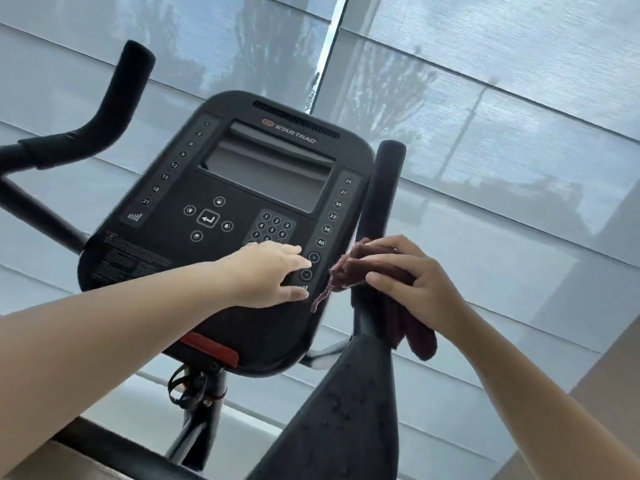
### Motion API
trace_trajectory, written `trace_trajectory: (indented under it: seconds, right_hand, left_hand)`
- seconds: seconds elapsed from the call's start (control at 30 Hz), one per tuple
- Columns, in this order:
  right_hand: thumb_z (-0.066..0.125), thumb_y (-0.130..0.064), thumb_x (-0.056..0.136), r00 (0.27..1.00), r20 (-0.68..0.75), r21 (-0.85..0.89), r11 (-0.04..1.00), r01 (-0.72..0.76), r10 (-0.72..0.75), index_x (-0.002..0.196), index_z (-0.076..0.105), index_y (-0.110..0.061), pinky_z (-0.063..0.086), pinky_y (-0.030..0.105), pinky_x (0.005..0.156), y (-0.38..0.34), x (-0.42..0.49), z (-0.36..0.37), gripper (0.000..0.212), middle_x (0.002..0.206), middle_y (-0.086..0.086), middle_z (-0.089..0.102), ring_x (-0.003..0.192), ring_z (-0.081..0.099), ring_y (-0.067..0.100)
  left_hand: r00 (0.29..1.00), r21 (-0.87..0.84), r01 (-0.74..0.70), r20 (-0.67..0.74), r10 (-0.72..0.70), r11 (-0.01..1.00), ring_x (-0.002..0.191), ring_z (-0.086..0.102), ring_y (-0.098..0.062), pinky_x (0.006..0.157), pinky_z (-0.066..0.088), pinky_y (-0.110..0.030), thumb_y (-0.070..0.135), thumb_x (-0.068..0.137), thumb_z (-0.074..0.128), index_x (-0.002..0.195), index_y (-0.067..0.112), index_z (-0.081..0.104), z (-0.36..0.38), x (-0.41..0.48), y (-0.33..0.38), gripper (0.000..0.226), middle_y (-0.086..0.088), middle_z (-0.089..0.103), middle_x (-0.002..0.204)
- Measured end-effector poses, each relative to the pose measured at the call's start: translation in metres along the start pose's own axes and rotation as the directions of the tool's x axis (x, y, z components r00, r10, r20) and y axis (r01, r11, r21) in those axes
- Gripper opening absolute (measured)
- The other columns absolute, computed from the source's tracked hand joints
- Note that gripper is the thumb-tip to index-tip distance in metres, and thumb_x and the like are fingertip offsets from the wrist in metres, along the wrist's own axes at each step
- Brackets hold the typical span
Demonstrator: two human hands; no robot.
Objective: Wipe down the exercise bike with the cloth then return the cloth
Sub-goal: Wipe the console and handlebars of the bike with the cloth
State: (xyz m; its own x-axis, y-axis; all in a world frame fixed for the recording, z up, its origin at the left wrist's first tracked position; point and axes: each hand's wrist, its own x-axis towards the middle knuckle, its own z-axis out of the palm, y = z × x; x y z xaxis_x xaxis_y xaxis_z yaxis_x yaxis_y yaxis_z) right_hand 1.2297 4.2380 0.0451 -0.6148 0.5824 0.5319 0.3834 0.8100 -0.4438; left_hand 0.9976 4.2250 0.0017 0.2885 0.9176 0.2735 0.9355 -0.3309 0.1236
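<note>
Head view: the left hand [268,273] lies flat, fingers spread, holding nothing, on the exercise bike [221,216] console's lower right edge; the right hand [407,277] pinches the maroon cloth [349,271] around the right handlebar [381,199] just beside that edge, loose ends hanging; open space lies right of the bar, before the window blinds [502,98]

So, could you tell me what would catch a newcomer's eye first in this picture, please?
The black console fills the middle of the view, its dark screen above a number keypad. The left hand lies flat on the console's lower right corner, by the plus and minus buttons. Just right of it, the right hand grips a dark red cloth wrapped around the right handlebar, one end hanging below.
</note>
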Motion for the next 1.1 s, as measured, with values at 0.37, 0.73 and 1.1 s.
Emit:
trace_trajectory:
  seconds: [0.37, 0.73, 1.1]
  right_hand:
    - [0.066, -0.010, 0.082, 0.930, -0.355, 0.083, 0.994, -0.071, 0.096, 0.102, 0.067, -0.021, 0.036, 0.009, 0.092, -0.011, -0.016, 0.032, 0.023, 0.109, 0.001, 0.055, 0.102, 0.049, -0.011]
    - [0.069, -0.018, 0.080, 0.934, -0.352, -0.022, 0.998, -0.062, 0.050, 0.099, 0.068, -0.032, 0.034, 0.004, 0.089, -0.025, -0.061, 0.039, 0.024, 0.104, -0.015, 0.051, 0.101, 0.050, -0.006]
    - [0.067, -0.031, 0.080, 0.948, -0.302, 0.009, 0.994, 0.110, -0.102, 0.101, 0.070, -0.027, 0.041, 0.020, 0.094, -0.034, -0.105, 0.045, 0.021, 0.112, -0.007, 0.049, 0.107, 0.051, 0.008]
  left_hand:
    - [0.996, -0.570, -0.038, 0.043, 0.076, 0.821, 0.105, 0.051, 0.013, 0.089, 0.034, -0.003, 0.055, 0.068, 0.053, 0.119, 0.036, 0.052, -0.039, -0.086, 0.056, 0.054, 0.024, 0.056, 0.118]
    - [0.992, -0.510, -0.126, -0.041, 0.123, 0.851, 0.119, 0.034, 0.017, 0.098, 0.027, -0.006, 0.065, 0.066, 0.058, 0.127, 0.030, 0.051, -0.021, -0.129, 0.090, 0.070, 0.029, 0.040, 0.133]
    - [0.986, -0.373, 0.016, -0.147, -0.076, 0.928, 0.119, 0.026, 0.019, 0.092, 0.021, 0.004, 0.074, 0.053, 0.059, 0.135, 0.032, 0.034, -0.009, -0.152, 0.128, 0.095, 0.038, 0.027, 0.128]
